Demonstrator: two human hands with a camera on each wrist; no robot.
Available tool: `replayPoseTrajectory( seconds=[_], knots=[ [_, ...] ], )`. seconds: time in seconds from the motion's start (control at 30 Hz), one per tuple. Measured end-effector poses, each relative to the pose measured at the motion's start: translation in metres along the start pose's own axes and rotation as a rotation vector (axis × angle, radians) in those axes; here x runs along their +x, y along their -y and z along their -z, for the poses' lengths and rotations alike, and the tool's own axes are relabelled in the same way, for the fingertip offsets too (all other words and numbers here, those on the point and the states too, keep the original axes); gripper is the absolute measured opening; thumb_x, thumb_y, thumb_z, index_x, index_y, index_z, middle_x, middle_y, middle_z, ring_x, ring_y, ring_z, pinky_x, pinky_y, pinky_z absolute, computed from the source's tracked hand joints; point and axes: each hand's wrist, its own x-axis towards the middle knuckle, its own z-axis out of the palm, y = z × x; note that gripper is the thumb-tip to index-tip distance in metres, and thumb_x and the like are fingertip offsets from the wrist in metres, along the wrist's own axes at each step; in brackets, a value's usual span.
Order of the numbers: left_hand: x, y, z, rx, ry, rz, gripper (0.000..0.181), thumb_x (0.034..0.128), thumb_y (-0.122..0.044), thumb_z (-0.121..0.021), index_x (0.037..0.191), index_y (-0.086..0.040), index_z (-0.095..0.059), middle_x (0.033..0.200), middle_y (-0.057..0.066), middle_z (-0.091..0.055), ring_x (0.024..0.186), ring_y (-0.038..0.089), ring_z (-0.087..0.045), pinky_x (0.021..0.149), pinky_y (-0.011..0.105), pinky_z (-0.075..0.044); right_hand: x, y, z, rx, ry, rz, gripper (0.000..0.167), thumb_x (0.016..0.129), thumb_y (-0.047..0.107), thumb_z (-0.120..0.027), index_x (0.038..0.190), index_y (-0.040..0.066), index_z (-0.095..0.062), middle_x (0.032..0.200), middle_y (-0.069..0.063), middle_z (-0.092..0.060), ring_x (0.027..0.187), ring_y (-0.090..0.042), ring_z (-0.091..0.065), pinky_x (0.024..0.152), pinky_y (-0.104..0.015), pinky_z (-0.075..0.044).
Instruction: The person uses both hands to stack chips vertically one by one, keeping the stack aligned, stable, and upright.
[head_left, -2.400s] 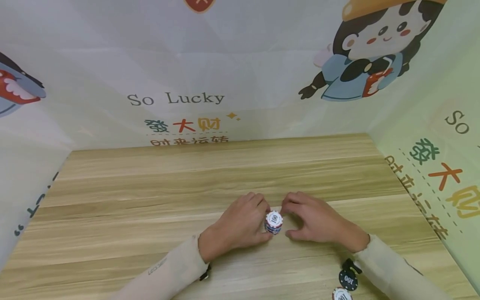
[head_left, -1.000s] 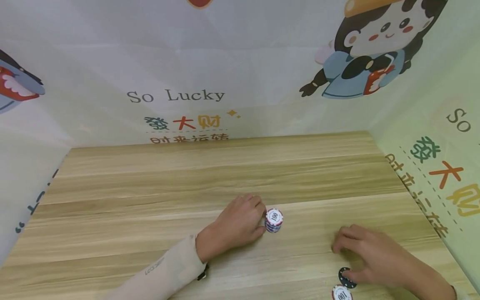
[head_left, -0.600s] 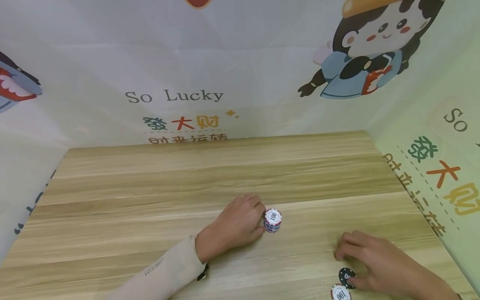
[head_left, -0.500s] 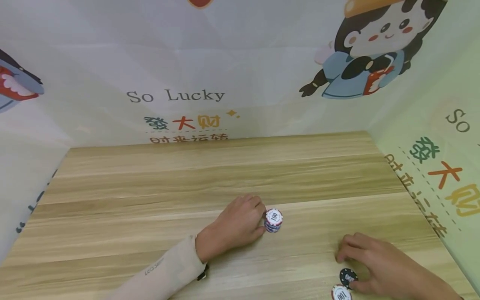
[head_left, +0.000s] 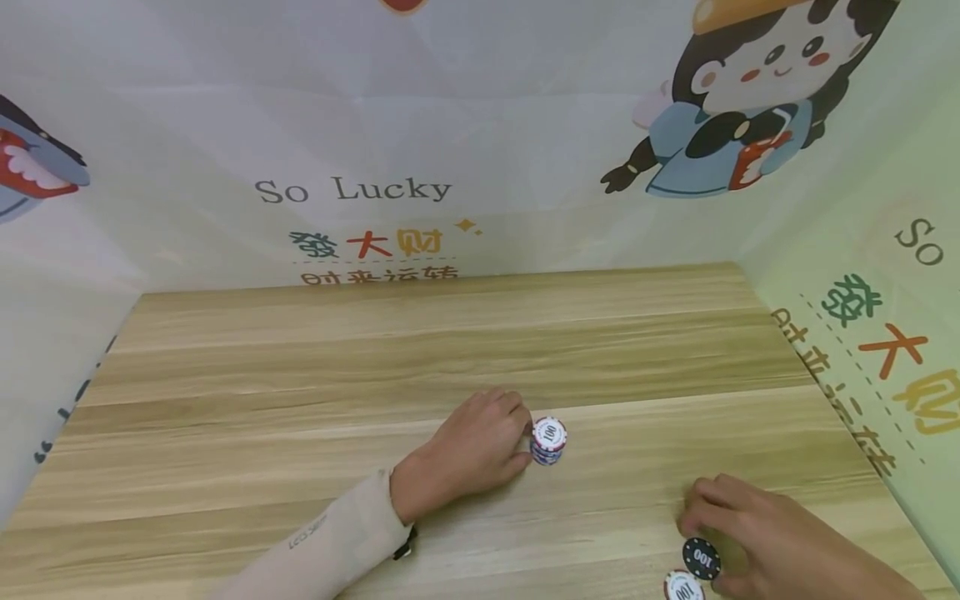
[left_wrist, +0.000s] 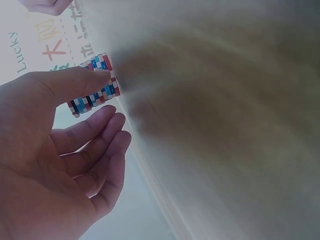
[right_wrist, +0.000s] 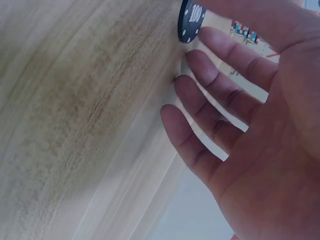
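Observation:
A stack of poker chips [head_left: 550,436] stands on the wooden table, topped by a white chip marked 100. My left hand [head_left: 472,446] lies just left of the stack, thumb and fingers bent loosely beside it. From the left wrist, the thumb overlaps the chip stack [left_wrist: 107,90] while the other fingers stay apart from it; contact is unclear. At the lower right, my right hand [head_left: 765,542] pinches a black poker chip [head_left: 702,559] by its edges, between thumb and index finger. The black chip [right_wrist: 190,22] looks tilted off the table in the right wrist view.
A white and red poker chip [head_left: 684,587] lies at the bottom edge of the head view, close to the black one. Printed cloth walls [head_left: 525,167] enclose the wooden table [head_left: 337,358] at the back and sides.
My right hand has left the stack, gone down right to the black chip, and now has it raised between thumb and finger. My left hand has stayed by the stack, its thumb slightly drawn back.

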Motion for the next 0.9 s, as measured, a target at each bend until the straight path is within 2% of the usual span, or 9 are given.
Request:
replayPoseTrajectory(
  seconds=[0.27, 0.5, 0.7, 0.9],
  knots=[
    [0.0, -0.001, 0.002, -0.003, 0.018, 0.006, 0.031, 0.0956, -0.033, -0.084, 0.106, -0.005, -0.078, 0.108, 0.009, -0.073, 0.102, 0.027, -0.068, 0.087, 0.041, -0.057, 0.0, -0.003, -0.004, -0.031, -0.03, 0.043, 0.045, 0.08, 0.035, -0.1, 0.114, 0.03, -0.072, 0.124, 0.006, -0.067, 0.111, -0.017, -0.067, 0.083, -0.035, -0.062],
    [0.001, -0.002, 0.002, 0.006, 0.029, 0.002, 0.037, 0.0965, -0.035, -0.083, 0.112, -0.002, -0.078, 0.113, 0.011, -0.074, 0.103, 0.027, -0.069, 0.083, 0.04, -0.057, 0.008, 0.005, -0.002, -0.072, 0.009, -0.054, 0.04, 0.081, 0.03, -0.098, 0.11, 0.025, -0.071, 0.117, 0.013, -0.061, 0.101, -0.006, -0.06, 0.083, -0.035, -0.061],
    [0.002, -0.002, 0.001, 0.012, 0.03, 0.0, 0.038, 0.0972, -0.035, -0.082, 0.113, -0.001, -0.078, 0.112, 0.01, -0.074, 0.102, 0.027, -0.068, 0.083, 0.04, -0.057, 0.024, 0.008, -0.004, -0.155, -0.12, 0.022, 0.043, 0.071, 0.023, -0.096, 0.103, 0.022, -0.067, 0.106, 0.017, -0.054, 0.088, 0.0, -0.048, 0.069, -0.026, -0.051],
    [0.001, -0.002, 0.001, 0.014, 0.024, -0.006, 0.037, 0.0974, -0.035, -0.082, 0.113, -0.001, -0.078, 0.111, 0.01, -0.074, 0.102, 0.027, -0.068, 0.083, 0.041, -0.057, 0.042, 0.007, 0.0, -0.108, -0.13, 0.013, 0.041, 0.07, 0.022, -0.094, 0.102, 0.02, -0.069, 0.103, 0.014, -0.061, 0.087, 0.001, -0.053, 0.069, -0.027, -0.055]
  ],
)
